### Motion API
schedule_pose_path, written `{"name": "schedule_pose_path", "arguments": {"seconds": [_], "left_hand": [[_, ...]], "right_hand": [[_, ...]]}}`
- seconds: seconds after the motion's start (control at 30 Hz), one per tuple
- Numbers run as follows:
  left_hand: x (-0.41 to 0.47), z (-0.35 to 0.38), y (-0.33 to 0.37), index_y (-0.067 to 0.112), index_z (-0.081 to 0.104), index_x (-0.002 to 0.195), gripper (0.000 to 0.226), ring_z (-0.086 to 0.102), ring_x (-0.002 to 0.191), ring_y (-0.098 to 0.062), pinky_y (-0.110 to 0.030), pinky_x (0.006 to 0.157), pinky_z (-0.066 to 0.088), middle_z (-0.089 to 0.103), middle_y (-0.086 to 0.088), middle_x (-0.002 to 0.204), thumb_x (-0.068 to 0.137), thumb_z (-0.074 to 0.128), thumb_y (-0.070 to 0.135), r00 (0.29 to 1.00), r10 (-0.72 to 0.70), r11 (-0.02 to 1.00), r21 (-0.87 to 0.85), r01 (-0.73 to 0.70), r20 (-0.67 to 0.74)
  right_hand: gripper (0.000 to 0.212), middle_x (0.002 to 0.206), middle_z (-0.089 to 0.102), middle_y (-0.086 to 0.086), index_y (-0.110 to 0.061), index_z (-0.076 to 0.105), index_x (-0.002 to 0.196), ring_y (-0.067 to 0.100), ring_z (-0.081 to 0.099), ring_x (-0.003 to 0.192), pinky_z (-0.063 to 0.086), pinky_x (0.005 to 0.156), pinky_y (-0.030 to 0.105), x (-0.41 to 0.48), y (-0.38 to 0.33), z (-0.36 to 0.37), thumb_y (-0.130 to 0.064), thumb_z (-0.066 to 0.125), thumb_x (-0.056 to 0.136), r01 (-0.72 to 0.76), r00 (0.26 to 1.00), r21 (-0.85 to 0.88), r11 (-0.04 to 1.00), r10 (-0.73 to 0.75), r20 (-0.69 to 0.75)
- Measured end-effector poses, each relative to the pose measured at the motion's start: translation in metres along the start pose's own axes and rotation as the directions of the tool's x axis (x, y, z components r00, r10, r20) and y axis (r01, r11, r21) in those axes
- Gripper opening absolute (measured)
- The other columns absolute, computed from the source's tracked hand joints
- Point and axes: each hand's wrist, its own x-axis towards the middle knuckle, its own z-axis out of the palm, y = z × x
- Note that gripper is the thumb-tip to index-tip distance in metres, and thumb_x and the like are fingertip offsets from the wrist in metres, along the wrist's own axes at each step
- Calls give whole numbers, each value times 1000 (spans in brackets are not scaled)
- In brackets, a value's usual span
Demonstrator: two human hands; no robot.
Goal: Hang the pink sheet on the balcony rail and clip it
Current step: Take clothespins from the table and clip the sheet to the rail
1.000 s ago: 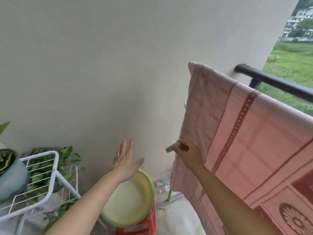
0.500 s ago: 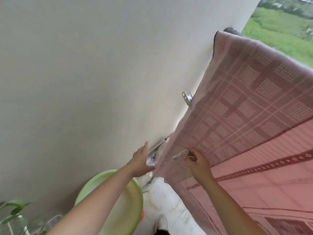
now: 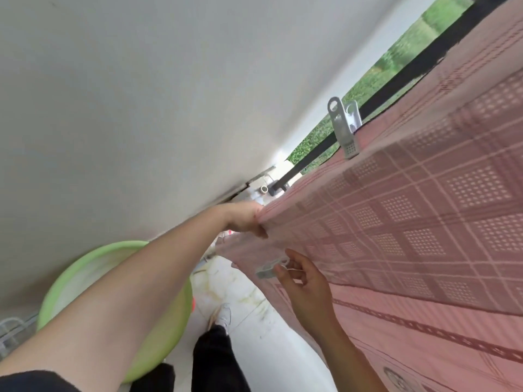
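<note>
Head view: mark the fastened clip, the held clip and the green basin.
fastened clip (image 3: 343, 127), head view, middle of its grey body.
held clip (image 3: 265, 273), head view, end sticking out past the fingertips.
green basin (image 3: 93, 254), head view, upper rim.

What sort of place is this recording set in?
Probably a home balcony: a dark rail with grass beyond it, a pink sheet draped over the rail and held by a grey clip, and a green basin nearby.

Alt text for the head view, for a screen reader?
The left hand grips the edge of the pink sheet draped over the black rail, while the right hand pinches a loose clip beside it. A second clip already pins the sheet at the rail; a green basin sits below.
</note>
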Motion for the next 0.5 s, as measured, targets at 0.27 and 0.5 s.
{"name": "schedule_pose_path", "arguments": {"seconds": [0.27,0.5], "left_hand": [[-1,-5,-2,32,67,63,26,59,61,-4,-17,58,45,65,17,64,59,91,22,998,8,999,39,-5,-63],[5,-15,11,21,68,93,40,69,84,-14,-34,71,58,72,11,83,68,79,-9,968,33,986,-168,10,250]], "right_hand": [[36,103,67,-9,-33,65,120,-5,64,83,47,68,7,14,-9,-8,-26,75,86,-20,999,17,1000,19,28],[37,106,66,-9,-34,63,120,-5,63,84,48,69,8,10,-7,-12,-28,75,86,-21,998,0,1000,21,62]]}}
